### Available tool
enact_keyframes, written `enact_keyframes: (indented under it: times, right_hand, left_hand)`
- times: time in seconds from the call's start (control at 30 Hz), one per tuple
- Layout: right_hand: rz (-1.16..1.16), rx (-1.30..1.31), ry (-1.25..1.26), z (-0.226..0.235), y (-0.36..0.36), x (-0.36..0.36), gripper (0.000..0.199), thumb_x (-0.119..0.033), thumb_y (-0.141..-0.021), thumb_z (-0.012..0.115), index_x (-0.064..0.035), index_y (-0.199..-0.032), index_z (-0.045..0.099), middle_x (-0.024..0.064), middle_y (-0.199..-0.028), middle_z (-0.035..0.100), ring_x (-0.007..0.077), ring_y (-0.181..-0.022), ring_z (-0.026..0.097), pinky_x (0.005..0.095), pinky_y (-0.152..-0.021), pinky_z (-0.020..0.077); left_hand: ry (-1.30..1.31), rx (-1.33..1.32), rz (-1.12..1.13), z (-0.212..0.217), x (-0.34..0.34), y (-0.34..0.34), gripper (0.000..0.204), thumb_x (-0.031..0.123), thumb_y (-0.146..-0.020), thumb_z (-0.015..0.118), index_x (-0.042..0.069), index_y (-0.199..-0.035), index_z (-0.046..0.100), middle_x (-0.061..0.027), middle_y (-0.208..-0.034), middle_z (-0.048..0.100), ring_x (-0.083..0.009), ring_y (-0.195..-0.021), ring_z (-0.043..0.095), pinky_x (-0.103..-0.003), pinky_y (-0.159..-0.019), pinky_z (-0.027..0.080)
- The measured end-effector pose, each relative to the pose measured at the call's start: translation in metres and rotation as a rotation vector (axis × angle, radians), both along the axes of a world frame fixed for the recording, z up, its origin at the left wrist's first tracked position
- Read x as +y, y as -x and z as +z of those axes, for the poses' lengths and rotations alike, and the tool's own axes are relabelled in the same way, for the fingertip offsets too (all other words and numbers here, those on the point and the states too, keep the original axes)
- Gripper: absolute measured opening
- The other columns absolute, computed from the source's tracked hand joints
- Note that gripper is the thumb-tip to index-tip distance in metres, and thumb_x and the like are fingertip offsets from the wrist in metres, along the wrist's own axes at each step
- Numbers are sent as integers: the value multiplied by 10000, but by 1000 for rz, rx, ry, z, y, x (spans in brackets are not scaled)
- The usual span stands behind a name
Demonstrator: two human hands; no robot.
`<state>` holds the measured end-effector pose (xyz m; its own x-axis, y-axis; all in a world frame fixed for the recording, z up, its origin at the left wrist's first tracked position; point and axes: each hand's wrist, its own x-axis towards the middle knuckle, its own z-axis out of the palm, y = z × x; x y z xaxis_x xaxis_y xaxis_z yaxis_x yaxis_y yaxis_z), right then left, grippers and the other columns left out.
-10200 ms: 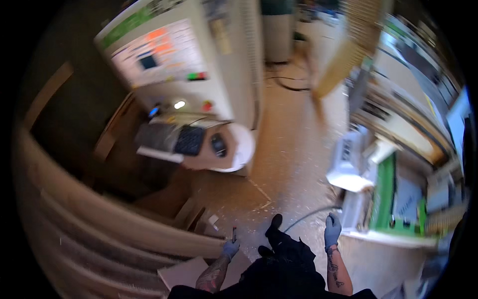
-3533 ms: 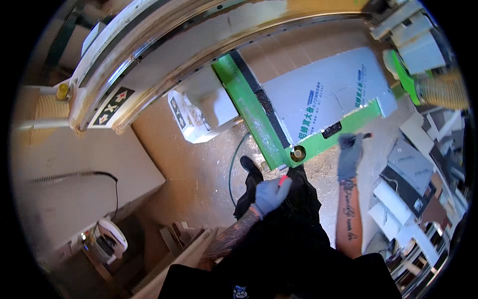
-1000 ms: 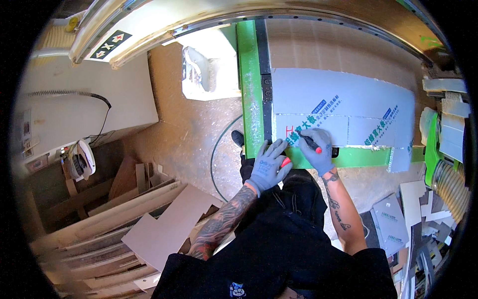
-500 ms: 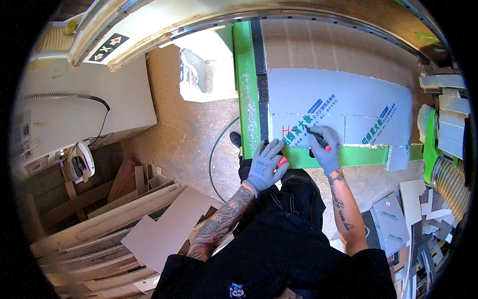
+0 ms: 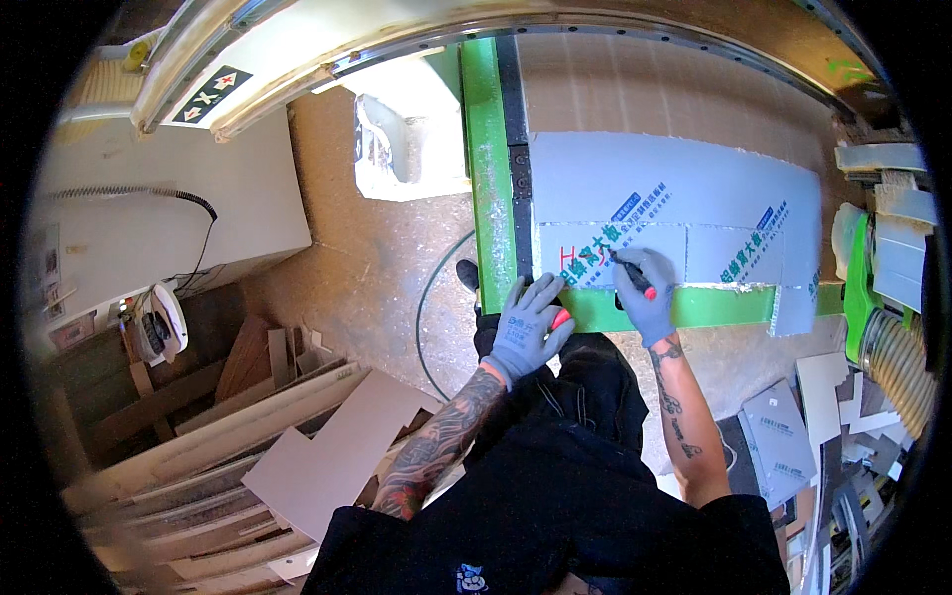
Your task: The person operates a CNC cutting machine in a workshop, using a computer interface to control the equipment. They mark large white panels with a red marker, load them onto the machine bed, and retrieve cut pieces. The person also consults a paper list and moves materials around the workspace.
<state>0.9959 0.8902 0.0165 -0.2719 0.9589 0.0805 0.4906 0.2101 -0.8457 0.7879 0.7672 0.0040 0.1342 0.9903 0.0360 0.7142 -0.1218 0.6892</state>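
Observation:
My right hand, in a grey glove, grips a black marker with a red end. Its tip rests on the light blue film-covered panel, just right of some red handwritten marks. My left hand, gloved alike, lies at the panel's near left corner with fingers stretched over the green edge. Between its thumb and forefinger sits a small red marker cap. Cut lines divide the panel's near part into smaller pieces, and one narrow piece juts over the near edge.
Beneath the panel is a machine bed with a green frame and an overhead rail. A ribbed hose stands at right. Stacked board offcuts lean at lower left; more scraps lie at lower right. A dark cable crosses the floor.
The marker tip has shifted slightly left and down, and more red marking shows on the panel. My left hand stays in nearly the same place.

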Motion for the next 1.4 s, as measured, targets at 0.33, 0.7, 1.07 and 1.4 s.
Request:
enact_keyframes:
  times: [0.33, 0.7, 1.07, 1.4]
  right_hand:
    - [28, -67, -92, 5, -4, 1, 189, -63, -817, 696, -61, -1005, 708, 124, -984, 710, 312, -960, 648, 410, -879, 497]
    - [-66, -10, -93, -5, -24, -4, 158, -37, -806, 696, -46, -963, 712, 120, -925, 717, 263, -842, 683, 356, -775, 529]
    - [87, -28, -91, 5, -19, 7, 167, -65, -803, 710, -78, -969, 713, 110, -959, 721, 306, -895, 667, 411, -821, 515]
    - [156, -123, -160, 3, -16, 9, 164, -110, -808, 710, -102, -971, 721, 89, -948, 722, 310, -916, 658, 426, -906, 477]
  left_hand:
    - [-1, 1, 1, 1, 1, -1, 272, 307, -883, 683, 40, -929, 664, -166, -1434, 535, -352, -1368, 456, -565, -1157, 276]
    - [8, 1, 0, 1, 1, -1, 279, 302, -883, 681, 31, -946, 665, -165, -1442, 530, -354, -1372, 449, -566, -1161, 265]
    - [13, -3, -6, -2, 2, -3, 279, 301, -886, 676, 36, -973, 676, -163, -1446, 533, -363, -1370, 454, -555, -1172, 259]
    - [11, -14, 5, 0, 3, -4, 268, 286, -881, 681, 36, -976, 677, -168, -1426, 544, -361, -1368, 453, -557, -1169, 263]
